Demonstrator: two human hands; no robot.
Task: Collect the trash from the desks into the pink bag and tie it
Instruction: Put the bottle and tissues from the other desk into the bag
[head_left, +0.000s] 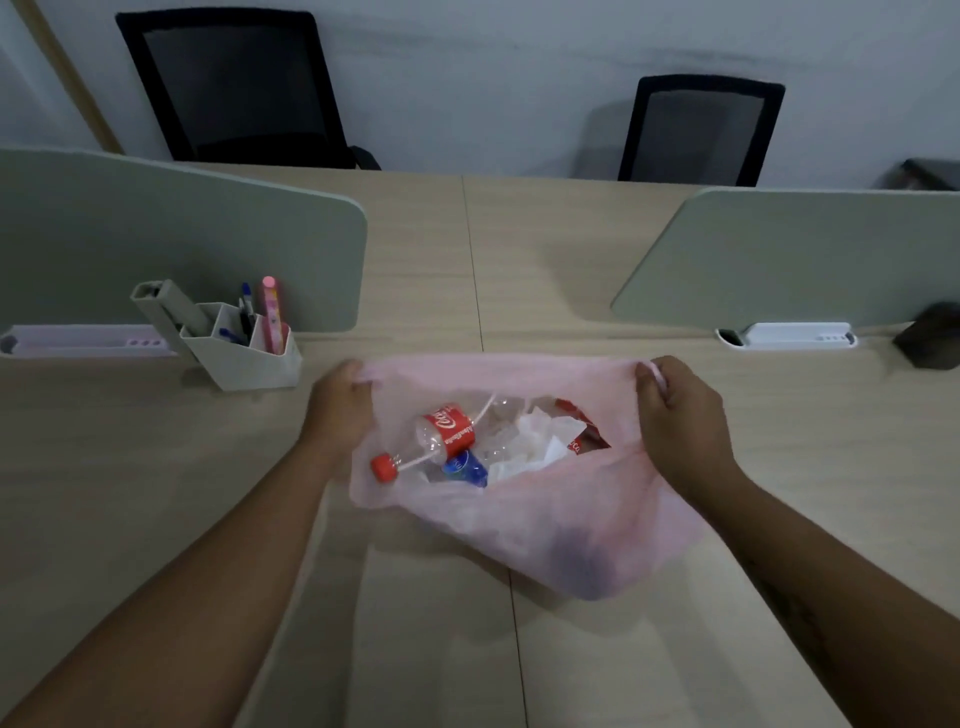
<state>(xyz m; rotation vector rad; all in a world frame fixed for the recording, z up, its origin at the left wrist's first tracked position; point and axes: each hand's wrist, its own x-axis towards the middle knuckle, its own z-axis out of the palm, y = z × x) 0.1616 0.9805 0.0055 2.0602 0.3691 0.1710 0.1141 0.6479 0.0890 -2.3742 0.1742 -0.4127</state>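
Note:
A thin pink bag lies on the desk with its mouth stretched wide. My left hand pinches the left corner of the bag's rim, and my right hand pinches the right corner. Inside the bag lie a clear cola bottle with a red label and red cap, a blue-labelled wrapper, crumpled white tissue and a red packet. Something dark shows through the bag's lower end.
A white pen holder with pens stands left of the bag. Two grey-green desk dividers rise behind, each with a white socket strip at its base. A dark object sits far right. Two black chairs stand beyond the desks.

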